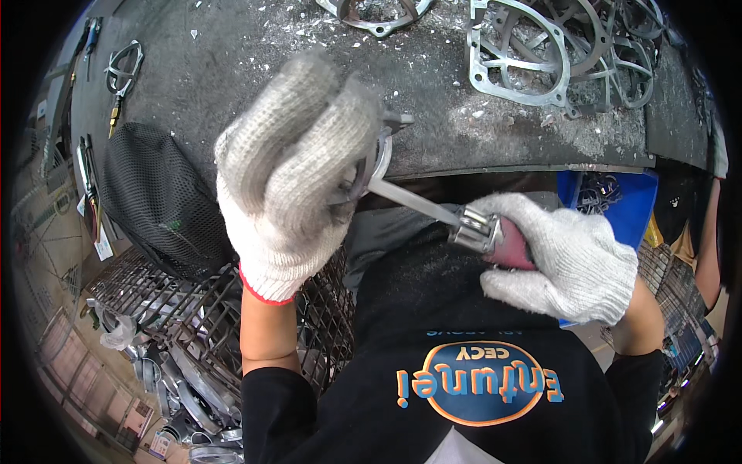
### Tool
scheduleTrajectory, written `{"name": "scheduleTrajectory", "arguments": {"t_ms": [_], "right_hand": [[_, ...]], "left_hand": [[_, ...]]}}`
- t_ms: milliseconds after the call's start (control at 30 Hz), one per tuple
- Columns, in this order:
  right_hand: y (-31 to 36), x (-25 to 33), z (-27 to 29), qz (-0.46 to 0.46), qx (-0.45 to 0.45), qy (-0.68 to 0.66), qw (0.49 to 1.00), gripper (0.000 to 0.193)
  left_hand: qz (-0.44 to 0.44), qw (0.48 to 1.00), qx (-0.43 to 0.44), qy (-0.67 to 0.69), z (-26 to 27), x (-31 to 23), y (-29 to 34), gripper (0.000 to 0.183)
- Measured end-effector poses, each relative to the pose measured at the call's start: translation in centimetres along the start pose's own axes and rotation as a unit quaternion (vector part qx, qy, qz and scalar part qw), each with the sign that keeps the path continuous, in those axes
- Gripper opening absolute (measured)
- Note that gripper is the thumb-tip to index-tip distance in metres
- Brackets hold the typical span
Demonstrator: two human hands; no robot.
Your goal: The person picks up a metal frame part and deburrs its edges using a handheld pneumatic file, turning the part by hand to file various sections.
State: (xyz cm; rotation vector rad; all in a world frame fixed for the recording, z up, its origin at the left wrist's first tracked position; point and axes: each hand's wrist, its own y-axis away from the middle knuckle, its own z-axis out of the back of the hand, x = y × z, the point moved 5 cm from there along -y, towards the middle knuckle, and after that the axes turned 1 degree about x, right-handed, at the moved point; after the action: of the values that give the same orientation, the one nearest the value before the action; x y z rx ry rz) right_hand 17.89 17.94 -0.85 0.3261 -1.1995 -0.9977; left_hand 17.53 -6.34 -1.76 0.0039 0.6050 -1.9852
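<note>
The person's left hand (286, 170), in a white knit glove, has its grip wrapped around a metal part (382, 155) near the front edge of the desk (232, 46). Most of the part is hidden by the fingers, which are blurred, so how each fingertip sits on it cannot be told. The right hand (568, 251), gloved too, has its grip closed about the pink handle (512, 246) of a tool whose flat metal strip (413, 203) points toward the part. Whether strip and part touch is unclear. Holding the two apart like this probably lets one hand steady the part while the other steers the tool, and the gloves likely guard against rough edges. Working in front of the desk seems to give the handle free room.

At the desk's far right lies a pile of metal frames (558, 97), loosely overlapping, perhaps so each lifts off easily. Pale flakes (475, 114) litter the surface beside it. Lower left, a wire basket (209, 301) stands within likely reach.
</note>
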Motion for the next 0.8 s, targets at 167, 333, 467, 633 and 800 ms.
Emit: {"name": "scheduleTrajectory", "arguments": {"t_ms": [167, 333, 467, 633, 800], "right_hand": [[-0.4, -1.4, 0.7, -0.031, -0.091, 0.051, 0.994, 0.061], [0.2, -1.4, -0.1, -0.006, -0.038, -0.014, 0.999, 0.063], [0.3, -1.8, -1.0, -0.016, -0.052, -0.013, 0.998, 0.061], [0.7, -1.5, 0.1, -0.096, -0.114, 0.174, 0.973, 0.056], [1.1, -0.8, 2.8, -0.091, -0.204, 0.251, 0.942, 0.055]], "left_hand": [[-0.047, 0.997, -0.027, 0.062, 0.1, 0.2, -2.2, 0.059], [0.020, 0.978, 0.035, 0.202, -0.5, 1.1, -2.8, 0.066], [-0.002, 0.983, 0.098, 0.154, -0.1, 0.3, -4.7, 0.060], [-0.073, 0.987, 0.097, 0.105, -0.4, -0.8, -6.7, 0.061], [-0.044, 0.988, 0.102, 0.111, -0.5, -0.6, -6.5, 0.062]]}}
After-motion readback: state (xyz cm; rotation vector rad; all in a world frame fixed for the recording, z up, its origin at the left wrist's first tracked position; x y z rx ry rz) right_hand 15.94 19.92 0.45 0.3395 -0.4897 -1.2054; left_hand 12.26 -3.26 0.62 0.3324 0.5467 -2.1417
